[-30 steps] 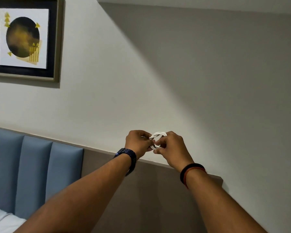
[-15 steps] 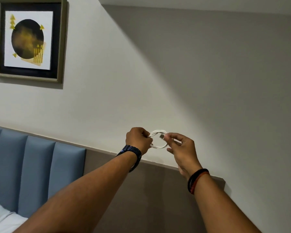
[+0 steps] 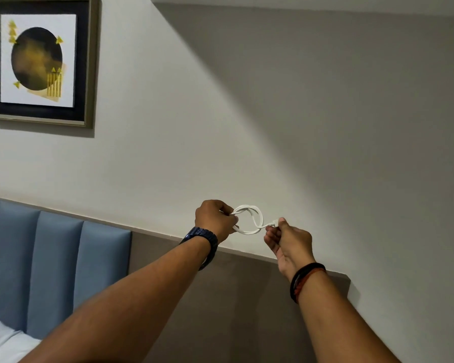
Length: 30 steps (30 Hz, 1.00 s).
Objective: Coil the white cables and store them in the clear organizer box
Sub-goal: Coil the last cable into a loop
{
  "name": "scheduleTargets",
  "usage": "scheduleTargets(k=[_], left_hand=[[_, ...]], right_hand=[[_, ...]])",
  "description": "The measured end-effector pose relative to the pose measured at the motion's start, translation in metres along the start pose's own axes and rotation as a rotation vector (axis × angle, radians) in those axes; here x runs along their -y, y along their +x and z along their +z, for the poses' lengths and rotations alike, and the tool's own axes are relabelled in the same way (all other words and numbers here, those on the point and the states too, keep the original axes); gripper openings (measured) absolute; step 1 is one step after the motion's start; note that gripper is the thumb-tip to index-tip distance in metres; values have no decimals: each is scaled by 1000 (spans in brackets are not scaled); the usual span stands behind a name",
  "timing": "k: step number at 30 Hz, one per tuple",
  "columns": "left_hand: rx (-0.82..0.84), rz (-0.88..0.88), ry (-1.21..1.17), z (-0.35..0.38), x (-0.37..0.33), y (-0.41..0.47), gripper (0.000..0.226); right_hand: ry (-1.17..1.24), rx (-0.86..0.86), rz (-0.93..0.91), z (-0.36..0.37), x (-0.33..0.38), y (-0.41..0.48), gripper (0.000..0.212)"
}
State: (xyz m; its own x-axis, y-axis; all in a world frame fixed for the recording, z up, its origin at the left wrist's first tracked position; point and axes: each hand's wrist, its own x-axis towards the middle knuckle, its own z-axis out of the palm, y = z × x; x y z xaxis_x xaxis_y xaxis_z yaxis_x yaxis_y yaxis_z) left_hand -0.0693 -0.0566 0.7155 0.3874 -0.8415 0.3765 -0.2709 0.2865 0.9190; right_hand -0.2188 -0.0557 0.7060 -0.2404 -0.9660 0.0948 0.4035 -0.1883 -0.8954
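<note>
A white cable (image 3: 249, 219) is wound into a small coil of a few loops and held up in the air in front of the wall. My left hand (image 3: 215, 219) is closed around the left side of the coil. My right hand (image 3: 288, 238) pinches the cable's free end with its white plug, pulled out to the right of the coil. The clear organizer box is not in view.
A blue padded headboard (image 3: 55, 260) and a grey-brown panel (image 3: 233, 305) run along the wall below my arms. A framed picture (image 3: 41, 60) hangs at the upper left. White bedding (image 3: 0, 339) shows at the bottom left corner.
My hands were together on the coil; my right hand has since drawn away to the right, pulling the plug end out through the loops. The left hand kept its hold.
</note>
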Motion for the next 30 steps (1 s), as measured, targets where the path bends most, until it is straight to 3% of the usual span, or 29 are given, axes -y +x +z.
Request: scheduleTargets(k=[4, 12, 15, 19, 26, 30], left_hand=[[33, 21, -7, 4, -1, -4, 19], [28, 45, 65, 9, 0, -9, 15], [15, 52, 78, 9, -2, -8, 11], [8, 69, 100, 10, -5, -8, 12], [28, 135, 155, 13, -7, -11, 9], [28, 155, 182, 12, -6, -12, 8]], right_hand=[[34, -87, -4, 2, -1, 3, 5], [-29, -40, 27, 1, 0, 5, 12], [-120, 87, 5, -1, 1, 1, 27], [-304, 254, -25, -1, 0, -4, 18], [-196, 199, 75, 1, 1, -1, 14], [-229, 217, 35, -2, 2, 1, 16]])
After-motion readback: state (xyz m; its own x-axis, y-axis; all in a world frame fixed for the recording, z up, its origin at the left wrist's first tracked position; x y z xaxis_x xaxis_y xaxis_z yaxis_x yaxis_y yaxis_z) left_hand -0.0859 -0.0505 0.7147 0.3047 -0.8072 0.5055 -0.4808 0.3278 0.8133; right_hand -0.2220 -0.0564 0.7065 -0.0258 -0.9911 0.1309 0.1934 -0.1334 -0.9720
